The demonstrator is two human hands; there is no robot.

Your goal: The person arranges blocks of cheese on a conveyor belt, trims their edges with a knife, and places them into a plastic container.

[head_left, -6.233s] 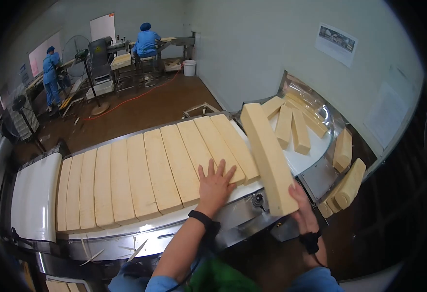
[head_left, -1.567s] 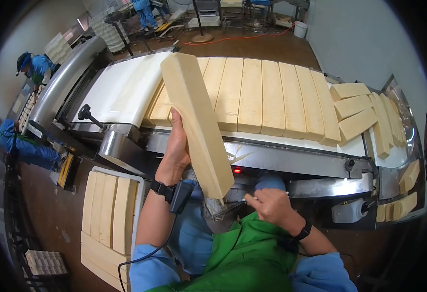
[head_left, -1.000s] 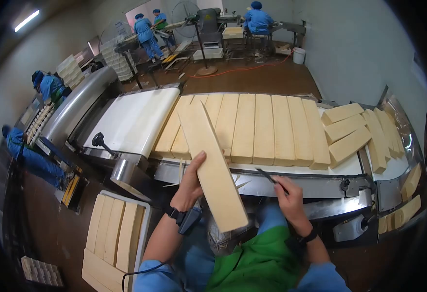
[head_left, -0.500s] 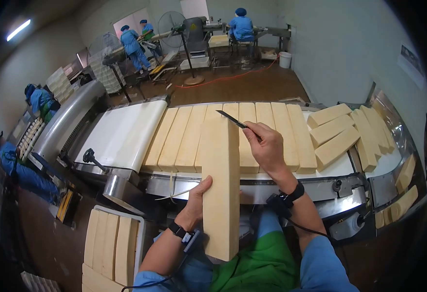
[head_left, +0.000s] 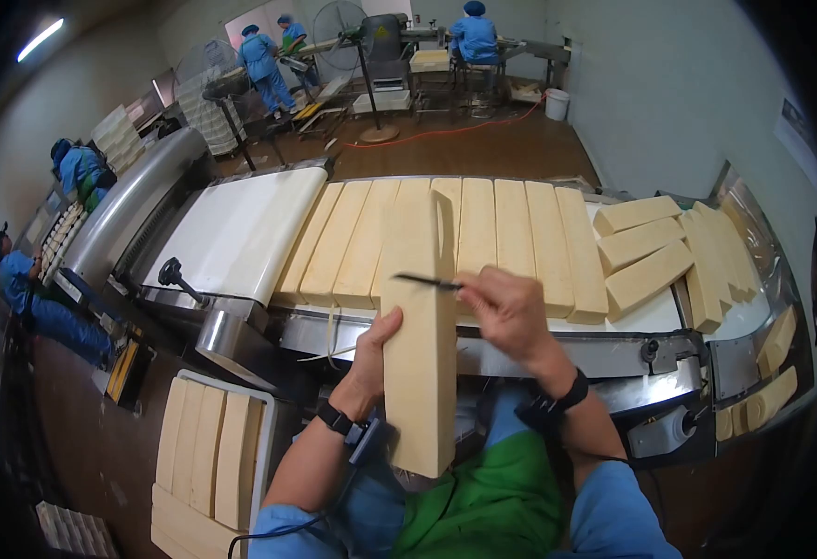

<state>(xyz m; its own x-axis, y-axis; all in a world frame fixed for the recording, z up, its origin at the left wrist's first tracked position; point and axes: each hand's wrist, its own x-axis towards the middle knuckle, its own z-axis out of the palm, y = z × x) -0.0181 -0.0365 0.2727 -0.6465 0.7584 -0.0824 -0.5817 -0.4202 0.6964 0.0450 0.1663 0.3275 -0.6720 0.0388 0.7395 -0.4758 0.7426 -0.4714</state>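
A long pale yellow block [head_left: 410, 382] stands nearly upright in front of me. My left hand [head_left: 367, 363] is closed on its left side, thumb across the near face; the fingers behind are hidden. My right hand [head_left: 509, 312] grips a slim dark knife [head_left: 420, 279], whose blade points left across the block's right edge. Above the blade, a thin strip [head_left: 444, 228] stands loose along that edge. Behind the block, several similar blocks [head_left: 513, 242] lie side by side on the white conveyor belt [head_left: 227, 228].
A tray [head_left: 264, 447] of similar blocks sits low at left. More blocks [head_left: 646, 252] lie loosely at the belt's right end. A metal rail [head_left: 567, 356] runs along the near side. Several co-workers in blue, one a seated person [head_left: 474, 37], are farther off.
My right hand has drawn the knife down along the block's right edge, and a thin strip has parted above it. My left hand keeps its hold on the block.
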